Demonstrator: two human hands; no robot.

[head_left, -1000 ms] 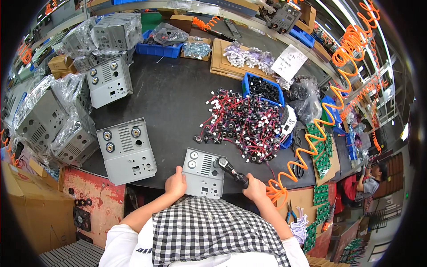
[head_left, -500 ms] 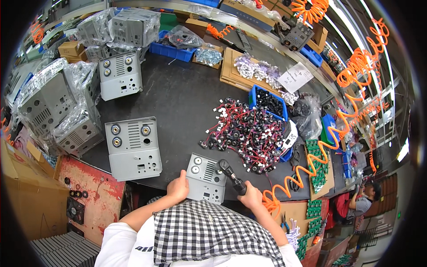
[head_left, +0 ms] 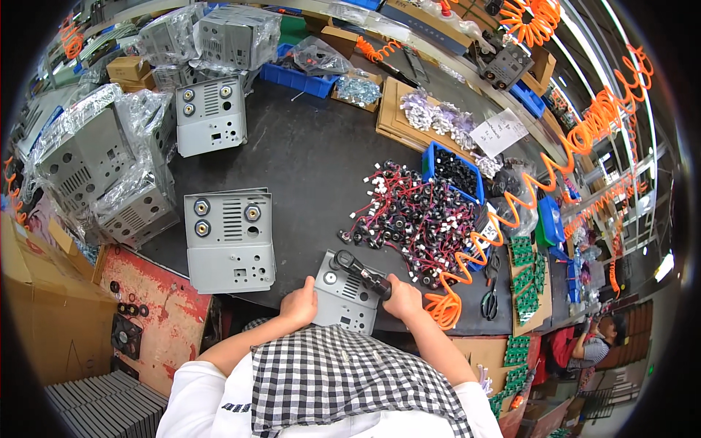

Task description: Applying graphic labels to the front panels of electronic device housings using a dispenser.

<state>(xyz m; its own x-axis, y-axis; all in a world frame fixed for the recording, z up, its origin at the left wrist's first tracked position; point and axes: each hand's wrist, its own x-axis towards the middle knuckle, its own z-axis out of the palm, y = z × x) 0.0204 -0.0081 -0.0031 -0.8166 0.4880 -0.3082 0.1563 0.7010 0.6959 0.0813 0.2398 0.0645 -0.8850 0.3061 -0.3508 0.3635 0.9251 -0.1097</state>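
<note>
At the table's near edge lies a grey metal panel (head_left: 332, 301) with vent slots and round fittings. My left hand (head_left: 299, 304) is closed on its left edge, thumb uppermost. My right hand (head_left: 403, 298) grips a black air ratchet wrench (head_left: 369, 277), joined to an orange coiled hose (head_left: 478, 252). The wrench head is over the panel's top left part and hides one fitting; another round fitting shows just below it. A second grey panel (head_left: 230, 255) with three brass-centred fittings lies to the left, and a similar panel (head_left: 212, 131) is farther back.
A heap of black parts with red wires (head_left: 412, 219) lies right of the panel, beside a blue bin (head_left: 432, 157) of black pieces. Plastic-wrapped grey housings (head_left: 80, 164) are stacked at left. Pliers (head_left: 489, 303) and green circuit boards (head_left: 526, 285) lie at right. Another person (head_left: 590, 347) sits far right.
The wrench head has moved left, from the panel's top right to over its upper left fitting. My right hand went up and slightly left. My left hand keeps its hold; the whole view shifted slightly.
</note>
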